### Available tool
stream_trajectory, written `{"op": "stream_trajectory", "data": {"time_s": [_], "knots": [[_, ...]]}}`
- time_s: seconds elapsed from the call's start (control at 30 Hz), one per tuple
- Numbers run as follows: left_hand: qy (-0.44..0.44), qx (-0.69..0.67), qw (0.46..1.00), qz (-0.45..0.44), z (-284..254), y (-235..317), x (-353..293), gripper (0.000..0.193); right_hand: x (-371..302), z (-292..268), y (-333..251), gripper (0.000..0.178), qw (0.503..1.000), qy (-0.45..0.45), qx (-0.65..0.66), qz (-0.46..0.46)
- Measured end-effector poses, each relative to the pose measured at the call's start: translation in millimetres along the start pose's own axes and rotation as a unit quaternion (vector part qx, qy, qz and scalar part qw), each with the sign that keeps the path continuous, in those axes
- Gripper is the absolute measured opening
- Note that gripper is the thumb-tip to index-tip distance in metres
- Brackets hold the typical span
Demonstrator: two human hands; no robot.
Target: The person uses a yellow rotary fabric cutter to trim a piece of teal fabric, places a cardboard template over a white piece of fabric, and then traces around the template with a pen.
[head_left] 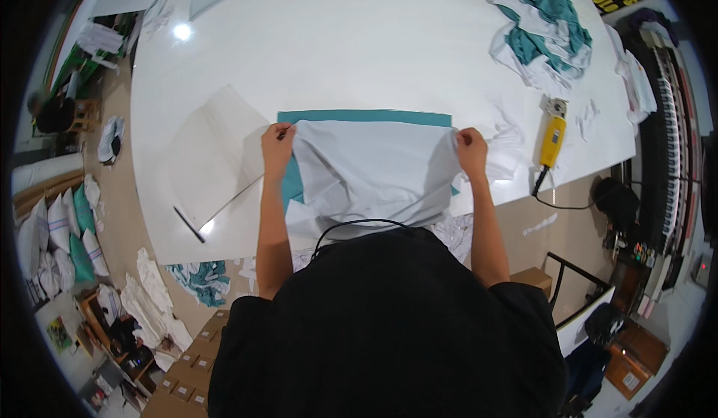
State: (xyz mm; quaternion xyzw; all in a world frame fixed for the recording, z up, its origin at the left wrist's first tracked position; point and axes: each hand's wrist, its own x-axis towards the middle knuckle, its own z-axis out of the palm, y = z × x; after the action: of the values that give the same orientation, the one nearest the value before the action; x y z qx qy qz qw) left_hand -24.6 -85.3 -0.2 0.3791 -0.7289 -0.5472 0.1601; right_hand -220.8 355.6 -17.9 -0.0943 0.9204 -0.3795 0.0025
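Between my two hands a light grey piece of fabric [374,149] is held by its far corners, its near part falling in loose folds toward my body. My left hand [277,145] pinches the far left corner. At the far right corner my right hand [471,149] has its fingers closed on the same piece. Teal fabric [366,116] lies flat beneath, showing as a strip along the far edge and again at the left side. How many layers lie under the grey piece is hidden.
On the white table [359,59], a yellow electric fabric cutter [553,137] with a black cord lies to the right. Teal and white scraps [546,25] are heaped at the far right. A translucent sheet [224,134] and a thin black stick [188,224] lie on the left.
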Motion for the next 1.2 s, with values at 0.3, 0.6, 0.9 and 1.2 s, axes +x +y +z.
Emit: {"op": "stream_trajectory", "data": {"time_s": [0.3, 0.6, 0.9, 1.2], "knots": [[0.085, 0.076, 0.990, 0.079, -11, 12, 16, 0.019, 17, -3, -26, 0.016, 0.985, -0.058, 0.143, 0.083], [0.065, 0.161, 0.980, 0.101, -9, -8, 36, 0.026, 34, 22, -11, 0.020, 0.998, 0.008, 0.050, 0.037], [0.054, 0.170, 0.981, 0.083, -6, -4, 40, 0.020, 39, 17, -27, 0.019, 0.991, 0.012, 0.051, 0.120], [0.070, 0.190, 0.976, 0.076, -2, -4, 39, 0.023, 38, 25, -21, 0.019, 0.995, 0.024, 0.026, 0.098]]}}
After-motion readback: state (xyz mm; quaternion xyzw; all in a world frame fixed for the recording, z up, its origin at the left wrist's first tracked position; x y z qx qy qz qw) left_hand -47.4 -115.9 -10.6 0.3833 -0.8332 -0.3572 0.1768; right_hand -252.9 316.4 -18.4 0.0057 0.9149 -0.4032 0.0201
